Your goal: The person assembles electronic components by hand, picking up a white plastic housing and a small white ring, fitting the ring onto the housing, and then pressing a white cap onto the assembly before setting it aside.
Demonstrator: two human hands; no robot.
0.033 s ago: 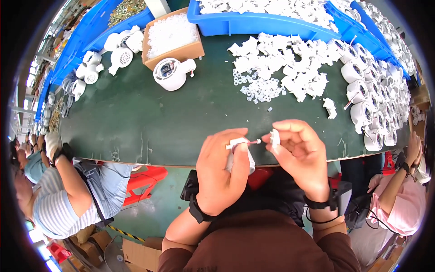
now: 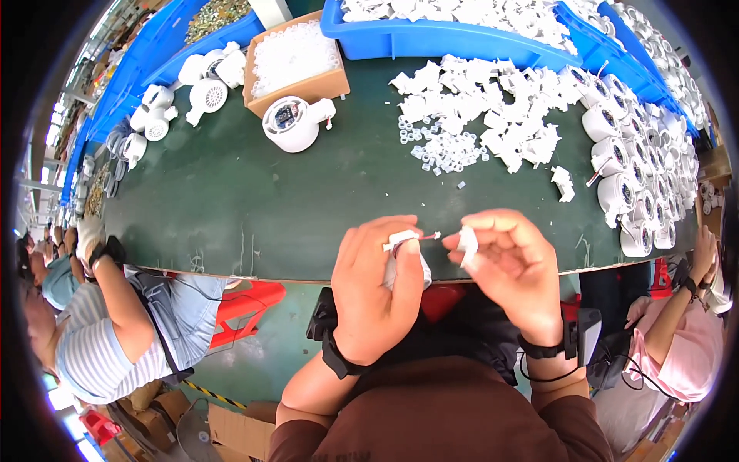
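At the near edge of the table, my left hand (image 2: 379, 289) is closed around a white plastic housing (image 2: 416, 271), mostly hidden by the fingers. A short reddish wire with a small white plug (image 2: 436, 235) sticks out of it towards my right hand (image 2: 512, 269). Thumb and fingers of that hand pinch a small white plastic piece (image 2: 467, 245), blurred and apart from the plug. Further up the table, one white round housing (image 2: 292, 127) stands alone, its circuit board showing in the open top. A loose heap of white plastic pieces (image 2: 516, 138) lies beyond my right hand.
Small clear sleeves (image 2: 450, 154) lie beside the heap. Rows of white housings (image 2: 620, 192) line the right side. A cardboard box (image 2: 308, 88) of clear parts and a blue bin (image 2: 454, 40) stand at the back. Co-workers sit on both sides, one in a striped shirt (image 2: 108, 339).
The white piece in my right hand has tilted, and that hand has shifted slightly. The plug in front of my left hand has moved a little to the left.
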